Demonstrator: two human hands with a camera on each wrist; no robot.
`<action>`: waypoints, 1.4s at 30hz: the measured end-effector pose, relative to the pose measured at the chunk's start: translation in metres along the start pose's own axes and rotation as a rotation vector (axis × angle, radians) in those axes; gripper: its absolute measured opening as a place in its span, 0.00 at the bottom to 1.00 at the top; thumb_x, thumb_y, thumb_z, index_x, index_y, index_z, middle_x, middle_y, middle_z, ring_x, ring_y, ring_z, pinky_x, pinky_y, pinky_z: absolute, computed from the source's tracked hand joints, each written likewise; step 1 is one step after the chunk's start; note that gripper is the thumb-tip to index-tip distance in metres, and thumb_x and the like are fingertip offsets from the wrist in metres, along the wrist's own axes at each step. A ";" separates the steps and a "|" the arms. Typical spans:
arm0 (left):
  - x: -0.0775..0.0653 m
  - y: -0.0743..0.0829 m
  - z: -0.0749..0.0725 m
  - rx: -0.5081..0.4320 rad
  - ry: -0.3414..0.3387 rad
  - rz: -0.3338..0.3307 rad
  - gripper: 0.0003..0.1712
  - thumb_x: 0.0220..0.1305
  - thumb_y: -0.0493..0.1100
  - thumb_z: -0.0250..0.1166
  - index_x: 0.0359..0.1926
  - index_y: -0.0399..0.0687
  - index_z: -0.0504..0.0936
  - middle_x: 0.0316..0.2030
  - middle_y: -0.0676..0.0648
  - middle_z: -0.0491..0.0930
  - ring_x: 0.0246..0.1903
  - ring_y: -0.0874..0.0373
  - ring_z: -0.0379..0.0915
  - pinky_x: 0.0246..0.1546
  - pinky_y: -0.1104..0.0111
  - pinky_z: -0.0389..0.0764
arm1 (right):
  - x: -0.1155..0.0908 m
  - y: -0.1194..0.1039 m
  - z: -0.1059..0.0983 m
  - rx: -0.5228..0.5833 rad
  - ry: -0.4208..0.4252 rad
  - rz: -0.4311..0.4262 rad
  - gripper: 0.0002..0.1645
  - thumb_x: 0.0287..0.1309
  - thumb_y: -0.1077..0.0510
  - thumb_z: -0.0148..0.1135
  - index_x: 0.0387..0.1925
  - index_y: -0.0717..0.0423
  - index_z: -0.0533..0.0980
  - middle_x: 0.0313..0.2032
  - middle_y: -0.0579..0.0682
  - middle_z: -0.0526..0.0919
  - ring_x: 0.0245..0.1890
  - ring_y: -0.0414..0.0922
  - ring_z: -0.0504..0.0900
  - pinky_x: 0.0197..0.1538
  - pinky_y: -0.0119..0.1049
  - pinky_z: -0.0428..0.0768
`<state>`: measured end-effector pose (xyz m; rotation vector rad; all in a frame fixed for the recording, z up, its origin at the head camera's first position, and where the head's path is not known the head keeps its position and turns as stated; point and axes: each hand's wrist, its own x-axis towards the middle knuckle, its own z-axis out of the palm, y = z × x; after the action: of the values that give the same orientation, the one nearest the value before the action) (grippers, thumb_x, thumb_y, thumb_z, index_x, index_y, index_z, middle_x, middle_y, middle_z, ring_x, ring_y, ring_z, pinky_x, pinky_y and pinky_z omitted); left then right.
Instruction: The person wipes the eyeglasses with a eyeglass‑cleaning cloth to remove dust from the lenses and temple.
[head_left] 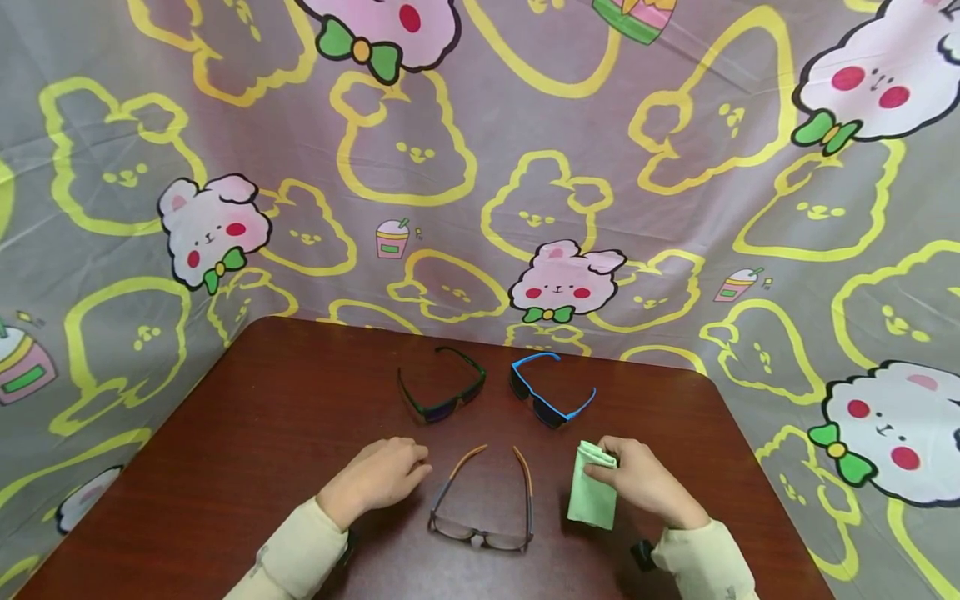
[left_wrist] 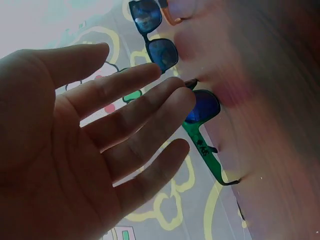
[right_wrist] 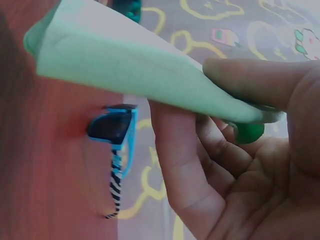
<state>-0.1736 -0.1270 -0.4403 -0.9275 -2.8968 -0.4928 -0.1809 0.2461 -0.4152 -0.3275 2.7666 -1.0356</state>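
My right hand [head_left: 643,475] pinches a folded light-green cloth [head_left: 592,493] between thumb and fingers; in the right wrist view the thumb lies on one face of the cloth [right_wrist: 125,75] and the fingers behind it. My left hand [head_left: 381,475] holds nothing, its fingers loosely extended in the left wrist view. Between the hands, clear-lensed eyeglasses [head_left: 480,537] with brown-tipped temples lie on the table, lenses toward me. Farther back are green-framed sunglasses [head_left: 450,404] on the left and blue-framed sunglasses [head_left: 546,407] on the right, both with temples unfolded.
The dark reddish-brown table [head_left: 300,392] has rounded far corners. A grey curtain [head_left: 465,175] with yellow outlines and white cartoon animals hangs behind the table and along both sides. Dark bands show at both wrists, below light sleeves [head_left: 708,562].
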 end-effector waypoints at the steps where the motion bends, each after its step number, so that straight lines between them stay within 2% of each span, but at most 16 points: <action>1: 0.000 0.000 0.001 0.005 0.004 0.010 0.09 0.63 0.44 0.61 0.25 0.52 0.76 0.22 0.56 0.69 0.21 0.64 0.64 0.21 0.68 0.68 | 0.000 -0.001 -0.001 0.007 0.012 0.015 0.19 0.53 0.53 0.68 0.21 0.54 0.66 0.16 0.41 0.60 0.17 0.37 0.57 0.23 0.30 0.61; 5: 0.001 0.002 0.004 0.049 0.034 0.097 0.06 0.58 0.40 0.66 0.26 0.50 0.78 0.24 0.55 0.71 0.21 0.63 0.68 0.21 0.67 0.71 | -0.001 -0.001 -0.002 0.036 0.056 0.044 0.17 0.53 0.54 0.68 0.22 0.53 0.68 0.16 0.41 0.61 0.17 0.36 0.58 0.23 0.30 0.62; 9: 0.002 0.002 0.010 0.075 0.060 0.203 0.08 0.53 0.37 0.69 0.23 0.51 0.79 0.23 0.57 0.71 0.20 0.66 0.67 0.22 0.69 0.71 | -0.001 0.001 -0.001 0.052 0.105 0.028 0.15 0.52 0.55 0.69 0.22 0.53 0.70 0.17 0.42 0.64 0.19 0.37 0.62 0.24 0.30 0.63; 15: 0.000 0.004 0.017 0.094 0.047 0.314 0.09 0.48 0.34 0.69 0.23 0.53 0.79 0.25 0.58 0.73 0.22 0.68 0.69 0.24 0.69 0.72 | 0.000 0.002 -0.004 0.082 0.146 0.063 0.13 0.54 0.53 0.68 0.25 0.53 0.72 0.19 0.45 0.68 0.20 0.39 0.65 0.26 0.32 0.66; 19: -0.002 0.006 0.021 0.124 0.031 0.378 0.10 0.48 0.34 0.69 0.22 0.54 0.80 0.24 0.59 0.71 0.20 0.70 0.66 0.22 0.70 0.70 | -0.001 0.001 -0.005 0.075 0.165 0.068 0.13 0.55 0.53 0.67 0.26 0.53 0.72 0.20 0.46 0.68 0.19 0.39 0.64 0.25 0.32 0.66; 22: -0.002 0.006 0.022 0.142 0.018 0.394 0.09 0.47 0.34 0.70 0.23 0.55 0.81 0.23 0.60 0.70 0.19 0.70 0.65 0.22 0.70 0.69 | -0.001 -0.001 -0.006 0.072 0.174 0.061 0.14 0.55 0.52 0.67 0.26 0.54 0.72 0.20 0.46 0.68 0.19 0.39 0.64 0.25 0.32 0.66; 25: -0.002 0.007 0.024 0.153 0.011 0.399 0.09 0.47 0.34 0.70 0.24 0.55 0.83 0.26 0.60 0.71 0.21 0.70 0.67 0.24 0.70 0.71 | -0.001 -0.001 -0.006 0.081 0.179 0.060 0.14 0.55 0.52 0.67 0.26 0.54 0.72 0.20 0.46 0.68 0.19 0.39 0.64 0.25 0.32 0.66; 30: -0.002 0.009 0.026 0.188 -0.001 0.416 0.11 0.45 0.35 0.72 0.26 0.57 0.84 0.34 0.59 0.77 0.30 0.67 0.74 0.30 0.69 0.74 | -0.002 -0.001 -0.005 0.095 0.177 0.051 0.14 0.54 0.51 0.68 0.26 0.54 0.72 0.20 0.46 0.69 0.19 0.39 0.65 0.25 0.32 0.66; 34: -0.001 0.010 0.028 0.227 -0.037 0.423 0.14 0.44 0.32 0.71 0.29 0.58 0.86 0.39 0.60 0.80 0.36 0.64 0.76 0.32 0.69 0.74 | -0.002 0.001 -0.002 0.113 0.164 0.036 0.14 0.55 0.52 0.68 0.26 0.54 0.72 0.20 0.46 0.69 0.19 0.39 0.65 0.25 0.31 0.67; 38: -0.002 0.011 0.030 0.228 -0.067 0.432 0.14 0.44 0.33 0.72 0.29 0.60 0.86 0.39 0.62 0.81 0.37 0.64 0.75 0.33 0.70 0.73 | -0.003 0.003 0.001 0.123 0.157 0.037 0.14 0.54 0.53 0.68 0.25 0.53 0.72 0.20 0.45 0.68 0.19 0.38 0.65 0.25 0.31 0.66; 42: -0.003 0.012 0.031 0.231 -0.066 0.439 0.11 0.44 0.38 0.75 0.28 0.61 0.86 0.37 0.62 0.80 0.37 0.66 0.75 0.34 0.72 0.73 | -0.002 0.003 0.004 0.126 0.161 0.032 0.13 0.54 0.53 0.68 0.25 0.53 0.72 0.19 0.45 0.67 0.20 0.38 0.64 0.26 0.31 0.66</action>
<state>-0.1625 -0.1095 -0.4667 -1.4982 -2.6044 -0.0943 -0.1783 0.2462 -0.4201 -0.1889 2.8166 -1.2741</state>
